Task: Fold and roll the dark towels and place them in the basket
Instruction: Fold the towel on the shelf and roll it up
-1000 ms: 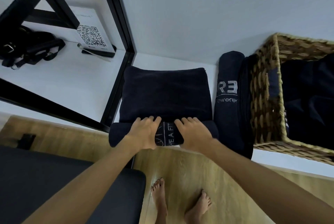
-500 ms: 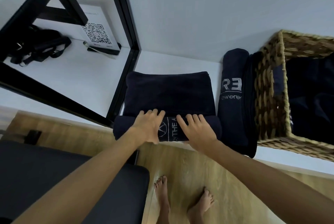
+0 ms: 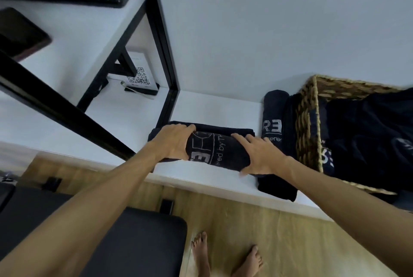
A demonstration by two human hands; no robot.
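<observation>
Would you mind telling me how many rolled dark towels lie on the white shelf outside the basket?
2: one towel under both hands, another towel standing alongside the basket. Others may be hidden.

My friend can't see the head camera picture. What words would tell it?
Two bare hands, left hand and right hand, press on a dark rolled towel on a white shelf. Another rolled towel lies beside a wicker basket of dark towels.
</observation>
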